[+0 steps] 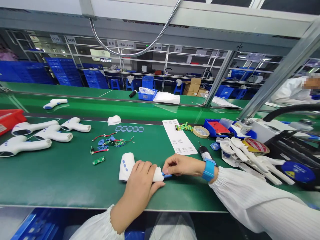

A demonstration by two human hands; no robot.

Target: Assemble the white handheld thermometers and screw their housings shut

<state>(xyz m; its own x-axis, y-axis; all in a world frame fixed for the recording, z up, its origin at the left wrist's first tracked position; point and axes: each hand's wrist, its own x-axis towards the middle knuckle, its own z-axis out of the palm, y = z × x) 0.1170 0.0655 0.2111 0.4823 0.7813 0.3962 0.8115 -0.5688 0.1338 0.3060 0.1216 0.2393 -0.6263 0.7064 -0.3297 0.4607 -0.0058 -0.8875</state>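
Left hand (138, 190) wrapped closed around white plastic thermometer housing (127, 165), steadying it on the green bench (62, 186); right hand (180, 165) narrowly pinches a slim blue part (167, 175) at its tip.

Circuit boards (115, 143) block the left hand (140, 186); a printed sheet (178, 138) and white gloves (250, 156) crowd the right hand (181, 165)

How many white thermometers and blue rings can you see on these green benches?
White thermometers lying loose: 5
White thermometer in the left hand: 1
Blue rings: 5
Total: 11
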